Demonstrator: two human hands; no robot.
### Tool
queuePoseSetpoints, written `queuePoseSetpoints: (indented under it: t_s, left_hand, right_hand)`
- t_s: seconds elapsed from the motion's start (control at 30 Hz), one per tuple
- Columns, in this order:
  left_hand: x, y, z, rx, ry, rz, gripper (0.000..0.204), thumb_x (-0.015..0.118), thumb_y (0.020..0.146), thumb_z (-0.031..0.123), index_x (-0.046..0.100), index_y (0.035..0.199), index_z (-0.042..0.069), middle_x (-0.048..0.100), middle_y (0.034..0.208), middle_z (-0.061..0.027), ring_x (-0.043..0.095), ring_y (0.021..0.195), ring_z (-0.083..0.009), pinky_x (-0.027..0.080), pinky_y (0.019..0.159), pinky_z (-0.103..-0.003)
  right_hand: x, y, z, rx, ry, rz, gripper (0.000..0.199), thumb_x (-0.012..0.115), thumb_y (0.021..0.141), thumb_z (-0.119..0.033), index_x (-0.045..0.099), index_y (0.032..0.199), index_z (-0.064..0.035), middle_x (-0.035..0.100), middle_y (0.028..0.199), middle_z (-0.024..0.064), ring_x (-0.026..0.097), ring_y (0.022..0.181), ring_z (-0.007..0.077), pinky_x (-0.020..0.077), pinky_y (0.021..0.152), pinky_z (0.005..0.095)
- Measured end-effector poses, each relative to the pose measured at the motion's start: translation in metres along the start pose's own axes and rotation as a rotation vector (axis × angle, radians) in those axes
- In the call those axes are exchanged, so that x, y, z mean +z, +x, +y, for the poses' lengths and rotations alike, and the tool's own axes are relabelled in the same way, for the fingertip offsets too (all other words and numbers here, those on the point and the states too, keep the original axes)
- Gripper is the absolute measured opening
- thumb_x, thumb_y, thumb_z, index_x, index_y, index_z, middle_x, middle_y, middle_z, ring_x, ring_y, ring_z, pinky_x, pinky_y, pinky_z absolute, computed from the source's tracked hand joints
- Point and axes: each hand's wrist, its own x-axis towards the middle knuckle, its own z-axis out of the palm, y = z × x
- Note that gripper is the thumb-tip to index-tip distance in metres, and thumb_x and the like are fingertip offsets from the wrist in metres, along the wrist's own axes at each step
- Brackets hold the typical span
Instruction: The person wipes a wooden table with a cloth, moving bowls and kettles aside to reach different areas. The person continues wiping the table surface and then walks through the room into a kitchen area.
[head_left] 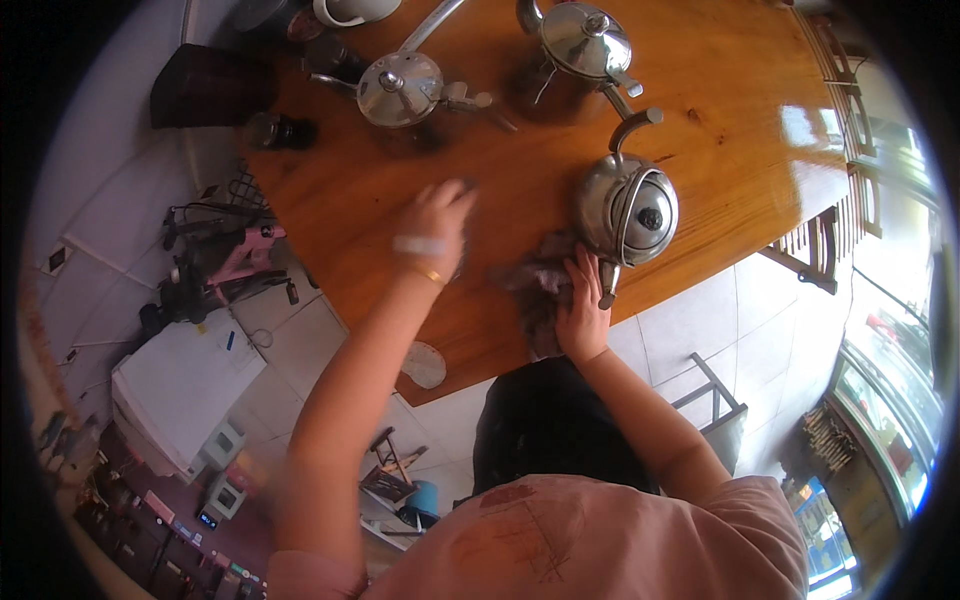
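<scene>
A shiny metal kettle with a dark lid knob stands near the table's front edge. My right hand is at its near side, fingers stretched out against or just beside it. A crumpled greyish-purple cloth lies at the thumb side of that hand and partly under it. Over the tabletop to the left, my left hand is smeared by motion, so its fingers cannot be made out. A pale band and a thin gold bracelet circle that wrist.
Two more metal pots stand farther back, one at the left and one at the right. Dark containers line the wooden table's left edge. A flat pale disc lies at the near corner. Wooden chairs stand to the right.
</scene>
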Motion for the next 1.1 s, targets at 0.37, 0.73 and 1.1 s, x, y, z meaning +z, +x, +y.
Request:
queuePoseSetpoints:
  t_s: [0.37, 0.73, 1.1]
  left_hand:
    - [-0.077, -0.153, 0.002, -0.537, -0.160, 0.231, 0.031, 0.069, 0.079, -0.006, 0.073, 0.107, 0.005, 0.064, 0.105, -0.0101, 0.063, 0.094, -0.0275, 0.052, 0.080, -0.036]
    - [-0.113, -0.340, 0.062, -1.181, -0.334, 0.442, 0.026, 0.068, 0.085, 0.002, 0.071, 0.110, 0.002, 0.063, 0.107, -0.0096, 0.061, 0.095, -0.0210, 0.048, 0.085, -0.031]
    - [-0.078, -0.406, 0.113, -1.360, -0.388, 0.585, 0.029, 0.068, 0.085, 0.002, 0.072, 0.113, 0.004, 0.062, 0.110, -0.0093, 0.060, 0.097, -0.0206, 0.048, 0.085, -0.030]
  right_hand:
    - [0.057, 0.086, -0.056, -0.081, -0.002, 0.072, 0.055, 0.057, 0.086, -0.008, 0.044, 0.138, 0.0013, 0.033, 0.153, 0.0268, 0.029, 0.143, 0.0428, 0.0224, 0.118, 0.0527]
    - [0.153, 0.128, -0.173, -0.499, 0.016, -0.131, 0.051, 0.061, 0.086, -0.014, 0.050, 0.133, 0.0027, 0.043, 0.147, 0.0259, 0.035, 0.141, 0.0411, 0.0280, 0.116, 0.0497]
    - [0.256, 0.214, -0.266, -0.859, -0.013, -0.373, 0.050, 0.061, 0.081, -0.011, 0.056, 0.130, -0.0069, 0.053, 0.140, 0.0155, 0.049, 0.128, 0.0378, 0.0413, 0.107, 0.0457]
